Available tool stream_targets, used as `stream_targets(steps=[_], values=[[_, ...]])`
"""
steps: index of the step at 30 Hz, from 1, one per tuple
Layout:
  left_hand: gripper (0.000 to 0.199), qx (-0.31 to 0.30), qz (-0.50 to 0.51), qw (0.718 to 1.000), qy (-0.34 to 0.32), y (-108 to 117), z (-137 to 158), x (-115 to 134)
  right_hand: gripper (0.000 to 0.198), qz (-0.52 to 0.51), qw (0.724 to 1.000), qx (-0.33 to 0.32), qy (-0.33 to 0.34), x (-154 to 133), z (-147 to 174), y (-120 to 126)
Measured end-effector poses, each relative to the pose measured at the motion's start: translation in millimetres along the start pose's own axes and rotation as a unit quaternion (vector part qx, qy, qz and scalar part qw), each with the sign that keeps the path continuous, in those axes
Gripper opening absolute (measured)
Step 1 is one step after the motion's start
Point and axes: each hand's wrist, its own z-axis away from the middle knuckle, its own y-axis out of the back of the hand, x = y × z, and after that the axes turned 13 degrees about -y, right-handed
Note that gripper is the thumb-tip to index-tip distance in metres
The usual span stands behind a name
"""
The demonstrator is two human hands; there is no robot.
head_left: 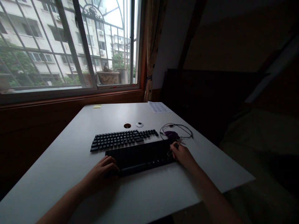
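A black keyboard [142,155] lies flat on the white table, most of its upper face dark and without visible keycaps. Some keys show along its front edge. My left hand [108,168] grips its left end, fingers curled over the top. Over the keyboard's right end, my right hand [179,152] is closed around a small tool [169,152] with a thin metal end pointing down at the keys. The tool's exact kind is hard to make out in the dim light. Loose black keycaps [116,140] lie behind the keyboard, laid out in keyboard order.
Behind my right hand are a coiled black cable [190,132] and a purple cloth-like thing [171,134]. Farther back are a round hole [127,126], a white disc-shaped cover [139,124], printed paper [158,107] and yellow notes [97,106]. A barred window stands beyond the table [58,149].
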Motion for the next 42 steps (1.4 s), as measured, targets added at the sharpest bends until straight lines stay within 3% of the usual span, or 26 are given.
stream_targets(steps=[5,12,19,22,25,29,35,42], values=[[0.013,0.004,-0.001,1.000,-0.010,-3,3,-5,0.032,-0.012,0.999,0.046,0.002,2,2,-2],[0.010,0.018,-0.009,1.000,-0.005,-1,2,-3,0.030,-0.036,0.998,0.044,0.008,-9,6,-1],[0.008,0.113,-0.035,0.993,0.021,2,-10,1,0.030,-0.111,0.993,-0.024,0.025,-49,6,-16],[0.009,0.108,-0.012,0.993,0.041,8,-24,5,0.029,-0.192,0.978,-0.081,0.027,-70,7,-34],[0.023,0.083,0.019,0.994,0.068,13,-41,5,0.028,-0.246,0.960,-0.133,0.032,-90,7,-55],[0.028,0.090,0.086,0.987,0.103,8,-63,-2,0.027,-0.303,0.935,-0.182,0.023,-108,9,-80],[0.034,0.136,0.233,0.948,0.167,-13,-73,-4,0.026,-0.339,0.910,-0.238,0.017,-113,16,-107],[0.036,0.191,0.391,0.879,0.196,-22,-64,-9,0.028,-0.351,0.896,-0.270,0.026,-110,26,-112]])
